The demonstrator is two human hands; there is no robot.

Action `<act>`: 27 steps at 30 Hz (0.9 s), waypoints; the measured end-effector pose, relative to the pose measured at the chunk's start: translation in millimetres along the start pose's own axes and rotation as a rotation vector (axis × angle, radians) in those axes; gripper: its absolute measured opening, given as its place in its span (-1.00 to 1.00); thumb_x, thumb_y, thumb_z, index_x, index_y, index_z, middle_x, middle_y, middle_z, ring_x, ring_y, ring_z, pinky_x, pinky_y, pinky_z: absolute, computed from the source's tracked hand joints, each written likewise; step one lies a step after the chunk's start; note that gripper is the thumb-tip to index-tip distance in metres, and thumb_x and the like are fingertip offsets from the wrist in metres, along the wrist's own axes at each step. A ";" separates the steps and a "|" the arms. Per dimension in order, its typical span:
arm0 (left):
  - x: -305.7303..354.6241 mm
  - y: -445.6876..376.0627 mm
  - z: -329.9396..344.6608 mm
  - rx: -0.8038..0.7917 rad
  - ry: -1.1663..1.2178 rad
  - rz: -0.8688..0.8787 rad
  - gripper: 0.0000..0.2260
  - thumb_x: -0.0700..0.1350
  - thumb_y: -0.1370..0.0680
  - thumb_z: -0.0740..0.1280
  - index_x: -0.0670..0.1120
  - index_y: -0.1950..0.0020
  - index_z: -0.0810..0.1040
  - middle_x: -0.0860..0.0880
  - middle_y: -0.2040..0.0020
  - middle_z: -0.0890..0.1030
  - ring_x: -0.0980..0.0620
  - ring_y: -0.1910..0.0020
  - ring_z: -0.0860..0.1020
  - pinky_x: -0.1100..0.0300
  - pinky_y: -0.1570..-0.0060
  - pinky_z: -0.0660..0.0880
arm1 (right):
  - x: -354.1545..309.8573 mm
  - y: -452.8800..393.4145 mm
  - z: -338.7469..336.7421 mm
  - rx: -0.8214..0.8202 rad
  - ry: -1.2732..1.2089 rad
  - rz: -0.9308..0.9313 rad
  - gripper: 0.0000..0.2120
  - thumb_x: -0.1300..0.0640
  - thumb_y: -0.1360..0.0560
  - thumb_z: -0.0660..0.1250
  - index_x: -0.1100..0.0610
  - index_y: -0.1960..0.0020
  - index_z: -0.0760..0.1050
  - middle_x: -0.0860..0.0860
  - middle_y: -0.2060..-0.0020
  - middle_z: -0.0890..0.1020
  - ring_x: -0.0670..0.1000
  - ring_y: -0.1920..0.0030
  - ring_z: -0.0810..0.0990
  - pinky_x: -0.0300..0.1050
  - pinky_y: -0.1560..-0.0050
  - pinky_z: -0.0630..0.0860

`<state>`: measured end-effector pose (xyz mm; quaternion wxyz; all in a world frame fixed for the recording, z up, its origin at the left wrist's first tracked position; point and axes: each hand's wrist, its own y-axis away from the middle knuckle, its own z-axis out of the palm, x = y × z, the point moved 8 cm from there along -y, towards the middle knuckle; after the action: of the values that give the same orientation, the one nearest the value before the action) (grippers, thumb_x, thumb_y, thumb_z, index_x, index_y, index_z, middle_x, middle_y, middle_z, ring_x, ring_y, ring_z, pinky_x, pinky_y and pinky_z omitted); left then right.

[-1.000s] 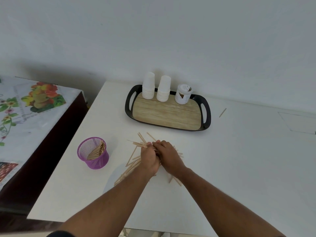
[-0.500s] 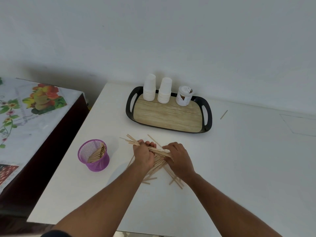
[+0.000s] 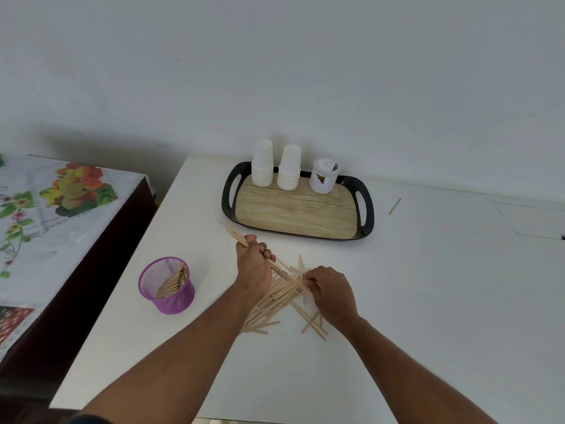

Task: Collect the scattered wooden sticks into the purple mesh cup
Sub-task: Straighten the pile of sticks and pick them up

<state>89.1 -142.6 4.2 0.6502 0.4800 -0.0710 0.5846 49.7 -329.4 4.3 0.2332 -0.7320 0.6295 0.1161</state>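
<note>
A purple mesh cup [image 3: 166, 286] stands on the white table, left of my hands, with several wooden sticks leaning inside it. My left hand [image 3: 254, 264] is closed around a bundle of wooden sticks [image 3: 234, 235] whose ends poke out towards the tray. My right hand [image 3: 331, 293] pinches the other end of that bundle with its fingertips. Under and between my hands lies a loose pile of sticks [image 3: 276, 301] on the table. One stray stick [image 3: 394, 206] lies far off, right of the tray.
A black tray [image 3: 365, 215] with a wood-look floor stands behind the pile, carrying two stacks of white cups [image 3: 262, 163] and a small jar [image 3: 324, 175]. A lower table with a fruit-print cloth [image 3: 46, 215] stands to the left. The table's near edge [image 3: 128, 405] runs below my arms.
My hands have moved apart. The left hand lifted the bundle towards the tray, and the right hand slid right along the sticks to their far end.
</note>
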 end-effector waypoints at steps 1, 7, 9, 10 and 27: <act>4.3 0.1 -0.7 -0.004 -0.014 0.012 -0.89 -0.19 -0.75 0.06 -0.06 -0.08 0.35 -0.01 0.31 0.35 0.06 0.39 0.30 0.17 0.26 0.35 | 3.3 0.8 -1.5 -0.004 -0.007 0.023 -0.93 0.14 -0.58 0.41 0.01 0.03 0.65 -0.15 0.12 0.70 -0.07 0.10 0.61 -0.04 -0.02 0.57; 5.8 6.2 -9.7 -0.015 -0.108 0.013 -0.88 -0.17 -0.74 0.10 -0.06 -0.04 0.38 -0.01 0.30 0.35 0.06 0.37 0.30 0.15 0.25 0.36 | 6.3 -5.4 -19.7 0.121 -0.347 0.255 -0.95 0.12 -0.55 0.48 0.01 0.09 0.69 -0.14 0.14 0.68 -0.14 0.11 0.65 -0.08 0.03 0.63; -2.1 11.3 -9.6 -0.017 -0.124 -0.013 -0.87 -0.16 -0.74 0.10 -0.06 -0.03 0.38 -0.01 0.30 0.37 0.07 0.37 0.31 0.16 0.26 0.36 | -5.1 -13.0 -22.4 0.136 -0.522 0.332 -0.96 0.07 -0.53 0.51 0.02 0.09 0.72 -0.11 0.15 0.71 -0.12 0.11 0.68 -0.10 0.01 0.64; -6.5 14.0 -9.1 -0.020 -0.128 -0.028 -0.87 -0.15 -0.75 0.11 -0.06 -0.03 0.38 -0.01 0.29 0.38 0.07 0.37 0.32 0.16 0.26 0.36 | -14.5 -17.6 -22.0 0.115 -0.591 0.339 -0.95 0.06 -0.52 0.53 0.02 0.09 0.74 -0.11 0.17 0.74 -0.13 0.13 0.70 -0.14 0.03 0.64; -27.1 36.5 -0.3 -0.058 0.072 -0.147 -0.87 -0.17 -0.75 0.11 -0.17 -0.16 0.41 -0.11 0.12 0.45 0.02 0.20 0.47 0.12 0.03 0.53 | -77.1 -16.3 -10.9 0.064 -0.489 0.135 -0.87 0.22 -0.50 0.52 0.05 -0.01 0.76 -0.11 0.10 0.67 -0.14 0.10 0.66 -0.22 0.00 0.61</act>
<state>50.4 -166.4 6.1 0.7070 0.4436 -0.0290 0.5501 50.3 -266.2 52.6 0.3933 -0.6305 0.6054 0.2849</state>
